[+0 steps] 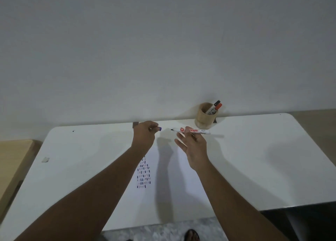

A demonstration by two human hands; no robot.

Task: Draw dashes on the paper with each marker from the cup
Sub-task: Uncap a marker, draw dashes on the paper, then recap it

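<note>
A white sheet of paper (174,182) lies on the white table (263,159), with several rows of short blue and reddish dashes (143,173) on its left part. My right hand (192,146) holds an uncapped white marker (192,130) level above the paper's far end, tip pointing left. My left hand (145,133) is closed around a blue cap (159,129), a short gap from the marker's tip. A wooden cup (205,117) stands at the table's far edge with two markers (215,107) in it, one black-capped and one red-capped.
A wall rises directly behind the table. A light wooden surface (12,160) adjoins the table on the left. A small scrap (45,160) lies on the table's left side. A foot (191,236) shows on the floor below the near edge.
</note>
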